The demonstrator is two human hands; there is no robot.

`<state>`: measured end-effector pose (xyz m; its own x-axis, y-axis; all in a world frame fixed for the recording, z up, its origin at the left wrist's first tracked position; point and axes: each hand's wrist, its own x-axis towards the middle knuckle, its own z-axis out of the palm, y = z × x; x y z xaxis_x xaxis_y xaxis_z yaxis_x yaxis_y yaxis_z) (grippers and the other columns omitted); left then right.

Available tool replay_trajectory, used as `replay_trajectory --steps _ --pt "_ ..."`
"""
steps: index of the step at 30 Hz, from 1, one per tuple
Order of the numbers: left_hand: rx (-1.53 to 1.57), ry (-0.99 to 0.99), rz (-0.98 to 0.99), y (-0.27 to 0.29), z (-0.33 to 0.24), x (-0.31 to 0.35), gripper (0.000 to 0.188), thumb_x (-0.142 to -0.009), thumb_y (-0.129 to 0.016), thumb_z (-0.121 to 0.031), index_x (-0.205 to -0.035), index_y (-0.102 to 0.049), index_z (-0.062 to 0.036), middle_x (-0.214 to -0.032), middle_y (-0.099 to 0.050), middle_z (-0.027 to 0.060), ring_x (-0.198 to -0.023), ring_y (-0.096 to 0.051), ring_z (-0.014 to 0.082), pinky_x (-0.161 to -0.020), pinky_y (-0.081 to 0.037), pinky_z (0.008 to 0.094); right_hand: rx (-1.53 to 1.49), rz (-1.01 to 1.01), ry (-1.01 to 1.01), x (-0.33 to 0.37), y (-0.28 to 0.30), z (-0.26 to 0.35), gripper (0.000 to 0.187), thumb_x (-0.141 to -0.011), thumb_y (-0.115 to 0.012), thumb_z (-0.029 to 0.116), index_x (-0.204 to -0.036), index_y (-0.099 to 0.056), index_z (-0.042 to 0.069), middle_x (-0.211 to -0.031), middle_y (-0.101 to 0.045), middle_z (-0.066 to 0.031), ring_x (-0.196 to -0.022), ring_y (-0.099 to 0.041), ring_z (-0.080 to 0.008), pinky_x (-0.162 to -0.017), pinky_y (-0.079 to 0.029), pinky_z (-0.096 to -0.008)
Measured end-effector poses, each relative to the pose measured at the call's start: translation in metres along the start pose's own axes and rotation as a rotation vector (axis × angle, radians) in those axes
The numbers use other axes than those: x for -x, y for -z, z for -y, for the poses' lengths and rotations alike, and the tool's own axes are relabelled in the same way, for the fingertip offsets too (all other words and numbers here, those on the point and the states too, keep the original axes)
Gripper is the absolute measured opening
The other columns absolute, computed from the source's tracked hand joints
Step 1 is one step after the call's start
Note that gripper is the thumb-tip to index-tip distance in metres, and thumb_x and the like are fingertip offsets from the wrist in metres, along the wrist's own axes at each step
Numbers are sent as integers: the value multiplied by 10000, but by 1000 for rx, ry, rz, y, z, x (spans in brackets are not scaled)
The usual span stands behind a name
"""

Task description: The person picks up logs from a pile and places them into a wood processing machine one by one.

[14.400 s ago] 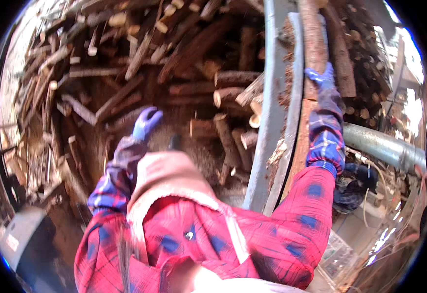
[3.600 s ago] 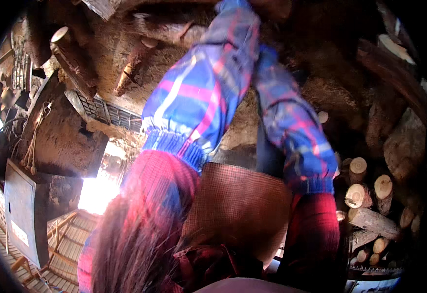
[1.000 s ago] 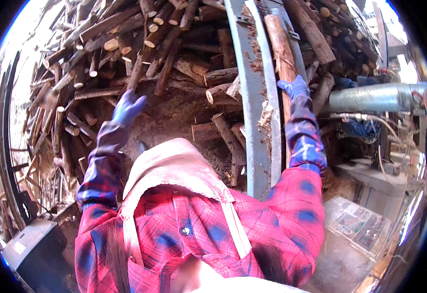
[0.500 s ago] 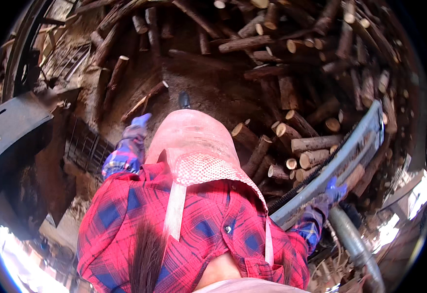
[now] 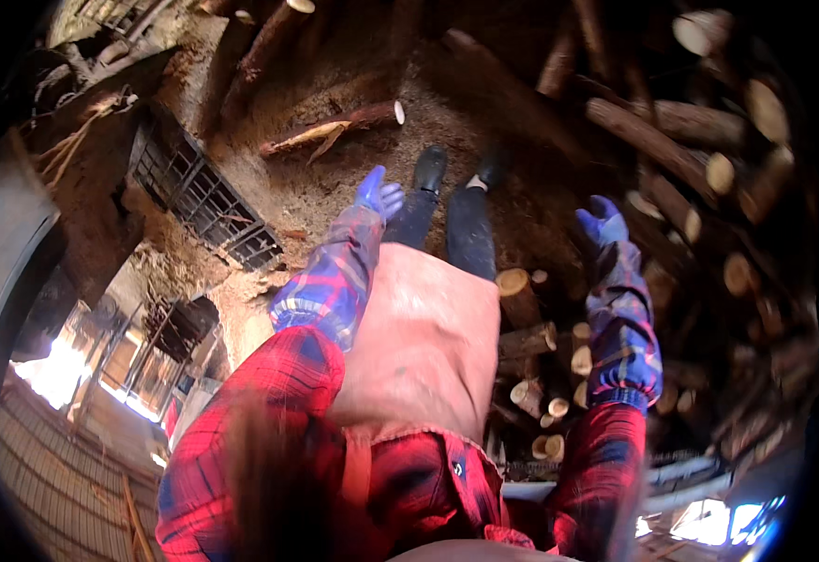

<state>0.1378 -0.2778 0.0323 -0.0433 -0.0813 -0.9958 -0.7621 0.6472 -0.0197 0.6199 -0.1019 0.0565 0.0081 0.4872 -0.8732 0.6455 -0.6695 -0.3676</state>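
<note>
Both my hands wear blue-purple gloves and reach out over the ground, holding nothing. My left hand (image 5: 379,194) is open, fingers apart, beside my left leg. Just beyond it a split log (image 5: 330,131) with a pale torn side and a cut end lies on the dirt. Off to the right my right hand (image 5: 603,221) is also open, thumb spread from the fingers. A dark log (image 5: 648,145) with a pale cut end lies near it in the pile.
Stacked cut logs (image 5: 527,398) crowd the right side, with a thick log (image 5: 519,290) by my apron (image 5: 419,328). On the left are a black metal grate (image 5: 208,197) and a grey metal panel (image 5: 7,225). My boots (image 5: 430,169) stand on wood-littered dirt.
My right hand has left the blue-grey metal trough edge at the right and swung forward over the logs. My left hand has reached farther forward and right. My view has turned.
</note>
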Motion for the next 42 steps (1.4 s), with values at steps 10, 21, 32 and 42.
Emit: replay_trajectory --steps 10,21,32,42 --pt "342 -349 -183 3 -104 -289 575 -943 -526 -575 -1220 -635 -82 -1101 -716 115 -973 -670 302 -968 -476 441 1193 -191 -57 -257 -119 61 759 -910 -656 404 -1498 -351 34 -1498 -410 -214 -1342 -440 -346 -1113 -394 -439" --pt "558 -61 518 5 26 -66 471 -867 -707 -403 -1171 -653 -46 -1017 -703 124 -896 -672 318 -860 -553 460 -197 412 -124 -31 -125 -4 429 -807 -803 284 -1077 -679 -25 -854 -693 -106 -733 -665 -247 -729 -553 -385" --pt "-766 -297 1012 -124 86 305 577 -875 -740 -284 -1328 -518 -4 -1170 -641 87 -1010 -640 192 -905 -531 342 -1009 -131 175 313 -67 64 437 -840 -797 301 -1105 -630 -4 -895 -659 -76 -742 -631 -159 -674 -555 -333" --pt "-976 21 1020 -205 229 405 342 -992 -610 -287 -1144 -655 16 -1056 -674 59 -957 -633 164 -886 -531 330 -1776 -395 723 420 -62 -33 691 -781 -844 262 -1337 -515 17 -1160 -624 -85 -1004 -625 -214 -901 -517 -371"
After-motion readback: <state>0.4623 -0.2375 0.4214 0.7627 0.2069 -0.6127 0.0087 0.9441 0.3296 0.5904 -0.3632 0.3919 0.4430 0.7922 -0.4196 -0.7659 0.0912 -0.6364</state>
